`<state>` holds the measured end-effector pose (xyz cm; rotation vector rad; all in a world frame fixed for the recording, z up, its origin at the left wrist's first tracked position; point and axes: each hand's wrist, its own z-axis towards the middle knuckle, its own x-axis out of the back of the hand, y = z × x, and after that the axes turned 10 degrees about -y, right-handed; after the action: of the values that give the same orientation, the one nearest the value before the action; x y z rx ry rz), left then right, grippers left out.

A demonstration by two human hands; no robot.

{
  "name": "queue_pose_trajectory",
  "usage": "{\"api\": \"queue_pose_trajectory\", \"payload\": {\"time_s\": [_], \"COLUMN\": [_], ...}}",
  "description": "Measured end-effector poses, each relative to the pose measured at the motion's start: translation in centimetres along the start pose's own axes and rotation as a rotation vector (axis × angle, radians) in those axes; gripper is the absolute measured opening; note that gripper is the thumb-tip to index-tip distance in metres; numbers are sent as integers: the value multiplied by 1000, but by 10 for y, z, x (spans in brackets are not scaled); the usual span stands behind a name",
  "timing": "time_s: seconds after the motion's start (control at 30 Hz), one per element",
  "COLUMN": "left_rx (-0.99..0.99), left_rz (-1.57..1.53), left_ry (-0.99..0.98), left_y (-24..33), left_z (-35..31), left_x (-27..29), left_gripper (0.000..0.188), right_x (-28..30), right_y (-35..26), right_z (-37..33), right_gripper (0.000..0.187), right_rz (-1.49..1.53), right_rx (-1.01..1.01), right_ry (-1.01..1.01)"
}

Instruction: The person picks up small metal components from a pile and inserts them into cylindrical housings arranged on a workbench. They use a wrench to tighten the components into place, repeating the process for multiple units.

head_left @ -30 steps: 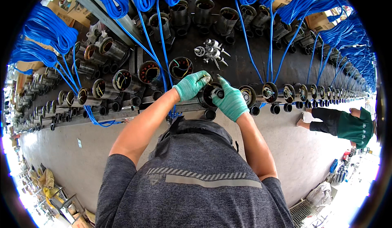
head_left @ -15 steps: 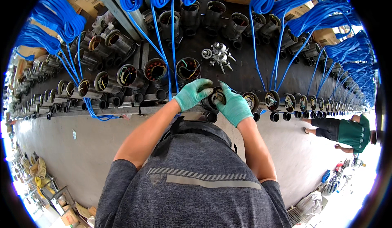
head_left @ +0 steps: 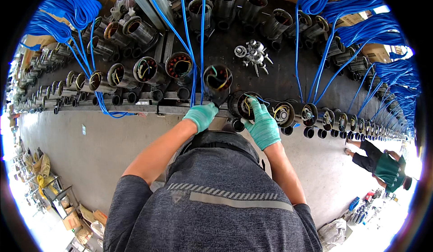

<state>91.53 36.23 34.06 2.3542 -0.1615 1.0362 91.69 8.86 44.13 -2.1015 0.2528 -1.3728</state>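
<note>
Green-gloved left hand [head_left: 201, 116] gripped the bench rail [head_left: 135, 109], likely for bracing. Right hand [head_left: 263, 125] cupped a black motor shell [head_left: 243, 105], fingers curled over its rim, steadying the wires [head_left: 247, 108] inside.

Grey concrete floor [head_left: 90, 157], bright daylight at edges.

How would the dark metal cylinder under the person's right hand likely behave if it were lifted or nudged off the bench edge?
The dark metal cylinder probably feels heavy for its size: it looks like thick metal with windings inside. Being round and lying on its side, it may roll if nudged. The thin coloured wires at its mouth look floppy and easily snagged by the right hand.
</note>
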Motion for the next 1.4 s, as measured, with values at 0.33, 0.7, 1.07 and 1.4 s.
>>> {"api": "queue_pose_trajectory", "payload": {"time_s": [0.33,0.7,1.07,1.4], "left_rx": [-43,44,228,95], "left_rz": [5,-411,-585,-1048], "left_ry": [-172,113,563,760], "left_y": [4,-2,-10,-16], "left_z": [-31,-71,-133,-160], "left_x": [-30,4,-41,-17], "left_gripper": [18,38,28,31], "right_x": [10,110,47,108], "right_y": [-4,-49,-17,-1], "right_z": [3,86,296,195], "right_gripper": [77,26,27,30], "right_rz": [48,-91,-865,750], "right_rx": [-16,149,67,-92], "right_ry": [-75,98,-506,-105]}}
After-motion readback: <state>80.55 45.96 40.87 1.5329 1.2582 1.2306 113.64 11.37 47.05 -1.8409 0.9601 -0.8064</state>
